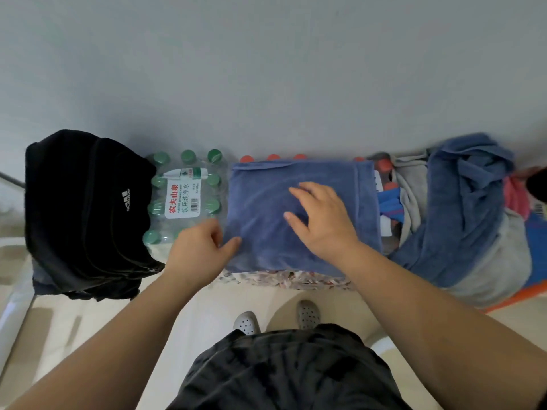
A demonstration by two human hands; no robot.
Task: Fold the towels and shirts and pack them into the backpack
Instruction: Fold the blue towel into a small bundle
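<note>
Folded towel (260, 202) flat, long axis L-R

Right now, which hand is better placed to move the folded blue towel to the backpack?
Left, probably. The left hand pinches the blue towel at its left edge, the side nearest the black backpack. The right hand lies flat on top, fingers spread, holding nothing, farther from the backpack.
</note>
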